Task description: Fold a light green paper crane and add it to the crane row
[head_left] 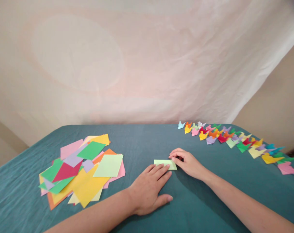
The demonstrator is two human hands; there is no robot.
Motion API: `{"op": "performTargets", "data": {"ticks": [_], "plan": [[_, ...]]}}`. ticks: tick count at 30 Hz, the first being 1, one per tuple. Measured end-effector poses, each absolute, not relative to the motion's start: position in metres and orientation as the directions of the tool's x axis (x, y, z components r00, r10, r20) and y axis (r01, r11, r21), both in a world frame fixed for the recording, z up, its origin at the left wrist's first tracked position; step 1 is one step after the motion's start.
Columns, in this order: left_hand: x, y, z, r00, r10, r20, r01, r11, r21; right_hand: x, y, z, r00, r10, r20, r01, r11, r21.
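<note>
A small light green paper [164, 163], folded into a narrow strip, lies on the teal cloth near the middle. My left hand [150, 189] lies flat with fingers stretched out, its fingertips resting on the strip's near edge. My right hand [186, 162] is curled at the strip's right end, fingertips pressed down on it.
A loose pile of coloured paper sheets [81, 170] lies at the left. Several folded paper birds [234, 138] run in a row along the right side towards the table's edge. The teal tablecloth [142, 139] covers the table; a pale sheet hangs behind.
</note>
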State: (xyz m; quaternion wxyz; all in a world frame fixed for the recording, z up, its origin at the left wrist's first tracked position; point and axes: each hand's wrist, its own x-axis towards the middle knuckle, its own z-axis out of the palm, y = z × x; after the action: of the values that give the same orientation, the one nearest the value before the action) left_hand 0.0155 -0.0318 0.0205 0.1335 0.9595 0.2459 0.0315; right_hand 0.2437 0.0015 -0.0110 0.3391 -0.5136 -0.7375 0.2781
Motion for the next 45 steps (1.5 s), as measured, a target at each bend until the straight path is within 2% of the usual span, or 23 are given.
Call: {"op": "performTargets", "data": {"ticks": [5,8,13,19,30,38,45], "plan": [[0.015,-0.031,0.020,0.877,0.481,0.001,0.464,-0.847,0.259,0.250,0.002,-0.011,-0.228,0.949,0.219,0.588,0.313,-0.746],[0.015,-0.031,0.020,0.876,0.482,0.003,0.465,-0.847,0.258,0.253,0.000,-0.008,-0.287,0.926,0.246,0.600,0.374,-0.707],[0.015,-0.031,0.021,0.875,0.484,-0.003,0.466,-0.842,0.271,0.258,-0.015,0.004,-0.467,0.860,0.207,0.694,0.501,-0.517],[0.015,-0.031,0.020,0.879,0.477,0.003,0.459,-0.848,0.264,0.258,-0.036,0.009,-0.530,0.839,0.124,0.776,0.539,-0.328],[0.016,-0.031,0.023,0.865,0.501,-0.025,0.486,-0.824,0.292,0.257,-0.040,0.004,-0.526,0.841,0.126,0.796,0.539,-0.275],[0.016,-0.030,0.022,0.837,0.546,-0.036,0.529,-0.790,0.311,0.258,-0.041,0.003,-0.526,0.839,0.139,0.785,0.542,-0.300],[0.016,-0.029,0.020,0.845,0.535,-0.008,0.510,-0.800,0.316,0.257,-0.042,0.007,-0.544,0.836,0.068,0.803,0.542,-0.248]]}}
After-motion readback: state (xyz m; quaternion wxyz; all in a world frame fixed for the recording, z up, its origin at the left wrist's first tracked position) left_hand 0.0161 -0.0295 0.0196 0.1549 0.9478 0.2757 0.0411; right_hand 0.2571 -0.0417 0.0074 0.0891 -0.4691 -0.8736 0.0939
